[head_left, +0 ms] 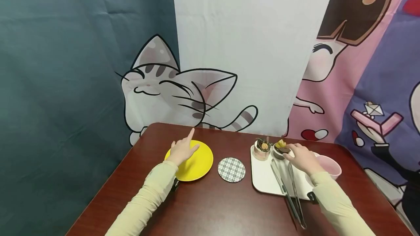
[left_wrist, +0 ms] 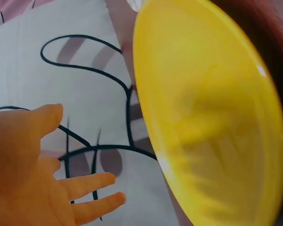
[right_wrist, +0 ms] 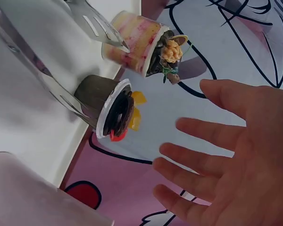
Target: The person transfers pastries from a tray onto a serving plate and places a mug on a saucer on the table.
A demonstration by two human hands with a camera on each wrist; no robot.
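Note:
My left hand [head_left: 182, 151] hovers over the yellow plate [head_left: 201, 165], index finger stretched toward the back of the table. In the left wrist view its spread fingers stand apart from the plate and hold nothing. My right hand [head_left: 302, 158] is above the white tray [head_left: 262, 183], fingers extended and empty in the right wrist view. Nearest to it is a small dark cup dessert [right_wrist: 96, 96] with a white rim and yellow and red toppings. Beside that stands a pink-and-yellow cup dessert [right_wrist: 137, 42] with a nut-like topping. Metal tongs [head_left: 277, 172] lie across the tray, handle end past its front edge.
A pink bowl or cup [head_left: 331, 166] stands at the tray's right side, partly behind my right hand. Between plate and tray lies a round checked coaster [head_left: 231, 169]. Printed curtains hang behind the brown table [head_left: 210, 210].

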